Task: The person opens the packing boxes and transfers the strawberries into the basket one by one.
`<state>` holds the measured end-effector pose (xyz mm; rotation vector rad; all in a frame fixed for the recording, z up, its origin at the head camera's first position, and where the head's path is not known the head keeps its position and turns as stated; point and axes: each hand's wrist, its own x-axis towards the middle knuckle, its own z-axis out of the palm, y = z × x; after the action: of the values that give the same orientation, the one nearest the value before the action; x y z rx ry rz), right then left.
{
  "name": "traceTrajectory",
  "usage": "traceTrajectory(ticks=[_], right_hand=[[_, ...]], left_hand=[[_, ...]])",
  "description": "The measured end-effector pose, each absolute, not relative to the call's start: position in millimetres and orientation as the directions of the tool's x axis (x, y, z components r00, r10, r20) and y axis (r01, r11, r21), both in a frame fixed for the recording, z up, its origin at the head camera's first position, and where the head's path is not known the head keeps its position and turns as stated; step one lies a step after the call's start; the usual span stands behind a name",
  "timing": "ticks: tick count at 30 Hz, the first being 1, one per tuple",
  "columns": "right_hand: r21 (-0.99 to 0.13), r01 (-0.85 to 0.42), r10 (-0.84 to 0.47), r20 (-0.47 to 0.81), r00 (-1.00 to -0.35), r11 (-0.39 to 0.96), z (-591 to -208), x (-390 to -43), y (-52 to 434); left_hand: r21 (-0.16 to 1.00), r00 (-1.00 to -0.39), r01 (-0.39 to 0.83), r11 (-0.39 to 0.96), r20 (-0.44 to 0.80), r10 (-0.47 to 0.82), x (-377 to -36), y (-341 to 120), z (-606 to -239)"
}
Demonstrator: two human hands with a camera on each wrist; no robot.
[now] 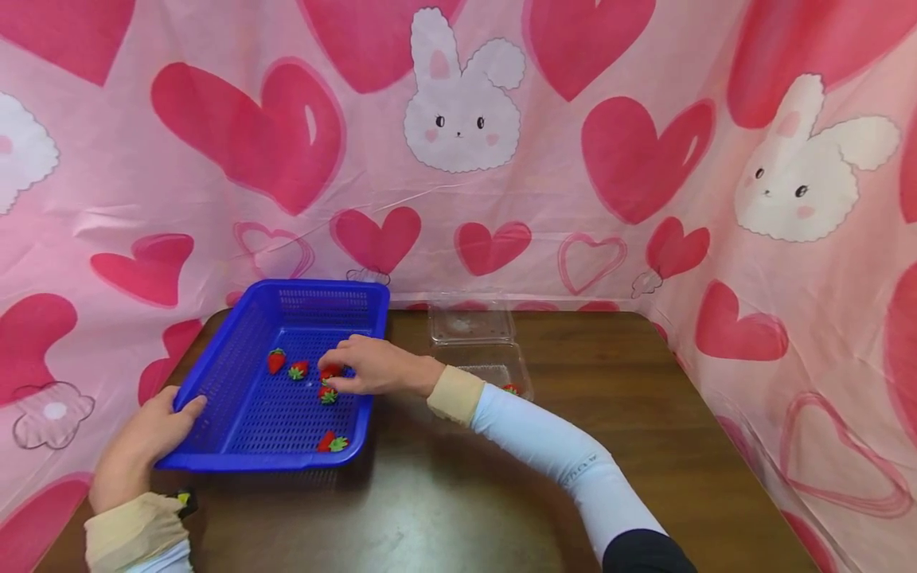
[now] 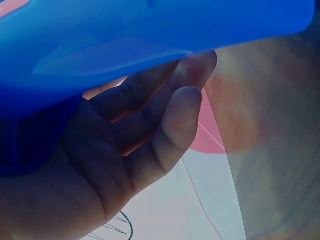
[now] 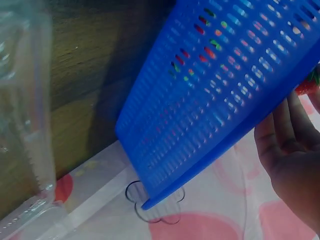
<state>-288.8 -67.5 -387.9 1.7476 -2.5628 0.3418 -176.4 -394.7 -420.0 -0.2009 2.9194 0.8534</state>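
My left hand (image 1: 154, 430) grips the near-left corner of a blue plastic basket (image 1: 215, 461), thumb over the rim. In the left wrist view its fingers curl beneath the blue wall (image 2: 150, 45). Inside the basket, my right hand (image 1: 376, 366) pinches a red strawberry (image 3: 307, 86) with a green leafy top, partly hidden by the fingers. Another strawberry (image 1: 328, 395) lies just under the thumb. Other strawberries lie apart on the basket floor: two farther left, including one strawberry (image 1: 276, 361), and one near the front, a strawberry (image 1: 332, 442).
Right of the basket stands an opened clear plastic clamshell box (image 1: 526, 370), its lid (image 1: 473, 325) at the back. One strawberry (image 1: 512, 388) shows in it beyond my right forearm. Brown wooden table (image 1: 609, 446); a pink heart-and-rabbit cloth (image 1: 458, 199) hangs behind and beside it.
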Motion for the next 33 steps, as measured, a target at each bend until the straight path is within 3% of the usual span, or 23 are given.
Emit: traceTrajectory(ticks=[6, 10, 17, 33], right_hand=[[-0.103, -0.934, -0.938, 0.028, -0.346, 0.341, -392.8, -285.6, -81.7], [-0.118, -0.932, -0.938, -0.090, -0.334, 0.343, -397.3, -283.1, -90.8], [-0.127, -0.886, -0.887, -0.196, -0.419, 0.446, -394.8, -282.6, -100.5], [0.027, -0.883, -0.834, -0.315, -0.452, 0.468, -409.0, -266.8, -136.9]], left_hand=[[0.533, -0.987, -0.151, 0.833, -0.128, -0.097, -177.2, -392.5, -417.8], [0.532, -0.987, -0.151, 0.833, -0.120, -0.103, -176.0, -392.4, -417.5], [0.559, -0.988, -0.149, 0.815, -0.113, -0.103, -179.0, -389.8, -414.0], [0.543, -0.989, -0.149, 0.826, -0.104, -0.110, -177.0, -393.1, -412.8]])
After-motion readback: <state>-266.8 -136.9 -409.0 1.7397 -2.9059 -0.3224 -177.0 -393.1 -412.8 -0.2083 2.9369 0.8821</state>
